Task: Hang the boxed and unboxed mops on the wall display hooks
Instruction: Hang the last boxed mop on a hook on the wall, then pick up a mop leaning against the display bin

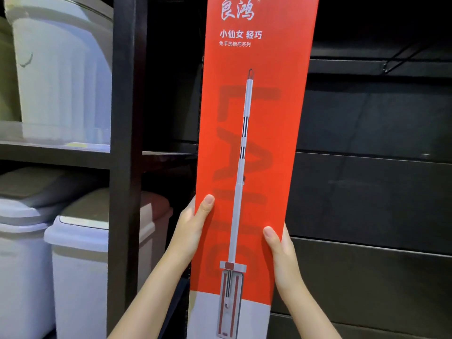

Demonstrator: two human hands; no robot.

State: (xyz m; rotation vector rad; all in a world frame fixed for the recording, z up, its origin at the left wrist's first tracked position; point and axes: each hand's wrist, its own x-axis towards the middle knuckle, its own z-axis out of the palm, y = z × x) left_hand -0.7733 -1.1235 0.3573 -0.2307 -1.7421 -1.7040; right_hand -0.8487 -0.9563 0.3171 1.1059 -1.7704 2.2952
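Observation:
A tall red boxed mop (pixel 266 133) with white lettering and a printed picture of a grey mop stands upright, tilted slightly right, in front of a dark slatted wall. My left hand (pixel 193 226) grips its left edge, thumb on the front face. My right hand (pixel 281 255) grips the right edge lower down, thumb on the front too. The box top runs out of frame, so its hanging point is hidden. A black wall hook (pixel 389 66) sticks out at the upper right, apart from the box.
The dark slatted wall panel (pixel 379 192) fills the right side. A black shelf post (pixel 124 167) stands just left of the box. Behind it, white plastic bins (pixel 80 265) sit on the lower shelf and a white container (pixel 61 69) on the upper.

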